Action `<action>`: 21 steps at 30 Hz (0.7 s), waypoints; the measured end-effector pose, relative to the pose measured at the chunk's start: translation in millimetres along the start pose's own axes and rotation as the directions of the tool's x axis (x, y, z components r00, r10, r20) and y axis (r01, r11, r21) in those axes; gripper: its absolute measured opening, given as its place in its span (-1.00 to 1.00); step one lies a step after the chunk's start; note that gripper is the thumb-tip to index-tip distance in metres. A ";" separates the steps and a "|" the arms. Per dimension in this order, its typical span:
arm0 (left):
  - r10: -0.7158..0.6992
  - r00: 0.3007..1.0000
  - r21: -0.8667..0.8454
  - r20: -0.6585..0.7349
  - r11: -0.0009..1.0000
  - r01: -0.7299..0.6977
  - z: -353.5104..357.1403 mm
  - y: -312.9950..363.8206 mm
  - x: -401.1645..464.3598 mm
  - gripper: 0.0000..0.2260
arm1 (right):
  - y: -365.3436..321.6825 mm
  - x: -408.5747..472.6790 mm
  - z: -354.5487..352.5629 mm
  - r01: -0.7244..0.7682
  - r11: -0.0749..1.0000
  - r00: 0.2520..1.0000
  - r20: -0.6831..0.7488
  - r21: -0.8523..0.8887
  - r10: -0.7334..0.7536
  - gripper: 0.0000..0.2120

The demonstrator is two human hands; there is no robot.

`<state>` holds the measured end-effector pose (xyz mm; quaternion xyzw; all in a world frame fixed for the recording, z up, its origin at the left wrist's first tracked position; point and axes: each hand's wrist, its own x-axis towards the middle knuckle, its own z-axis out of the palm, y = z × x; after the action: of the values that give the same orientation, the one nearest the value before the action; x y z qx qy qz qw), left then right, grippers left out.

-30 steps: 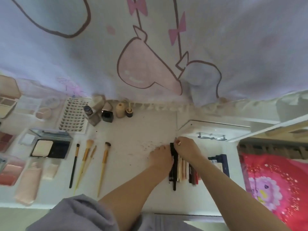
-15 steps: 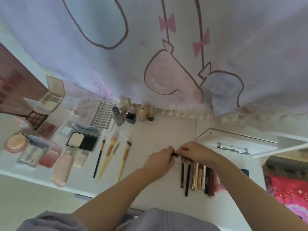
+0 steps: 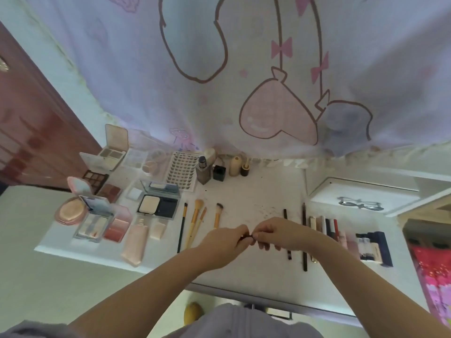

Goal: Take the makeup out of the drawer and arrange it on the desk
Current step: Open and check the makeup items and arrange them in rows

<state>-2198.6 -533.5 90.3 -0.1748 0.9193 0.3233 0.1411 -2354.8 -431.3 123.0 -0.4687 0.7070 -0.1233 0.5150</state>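
Above the near middle of the white desk point(image 3: 256, 191), the left hand point(image 3: 223, 245) and the right hand point(image 3: 277, 234) meet fingertip to fingertip, both with curled fingers pinching a small dark object point(image 3: 245, 237) between them; it is mostly hidden, so only a short dark, slightly reddish bit shows and its kind cannot be told. Just right of the hands two thin black pencils point(image 3: 304, 236) lie pointing near to far, and beside them a tight row of slim tubes and sticks point(image 3: 328, 228) in beige, black, red and pink lies side by side, ending at a dark blue box point(image 3: 384, 247) on the far right. Left of the hands four brushes point(image 3: 195, 223) rest parallel, one with a black handle and three with yellow wooden handles. Further left sit an open black compact with pale powder point(image 3: 157, 206), a pink flat tube point(image 3: 135, 245), a round pink compact point(image 3: 72, 211) and several open palettes. Along the far edge stand small bottles point(image 3: 220, 167) and a white sheet of false lashes point(image 3: 184, 173), under a hanging pale cartoon-printed cloth point(image 3: 219, 69).
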 end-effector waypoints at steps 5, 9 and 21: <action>-0.262 0.963 -0.457 0.068 0.849 0.264 7.9 -23.3 5.0 -0.85 | 22.0 -3.4 1.1 -0.181 0.972 0.945 -0.248 0.149 0.214 -0.80; -0.468 0.884 -0.666 0.015 0.654 0.358 9.6 -26.2 28.0 -0.80 | 18.8 14.9 30.2 -0.283 0.884 0.895 -0.229 0.373 0.383 -0.87; -0.436 0.897 0.095 -0.069 0.893 0.441 -6.3 -59.1 52.5 -0.71 | -17.2 93.3 78.9 -0.454 0.885 0.798 -0.489 -0.104 0.353 -0.64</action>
<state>-2222.3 -592.8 43.3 -0.3769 0.8753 0.2289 0.1986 -2281.8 -489.8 42.6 -0.3170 0.9006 -0.0391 0.2947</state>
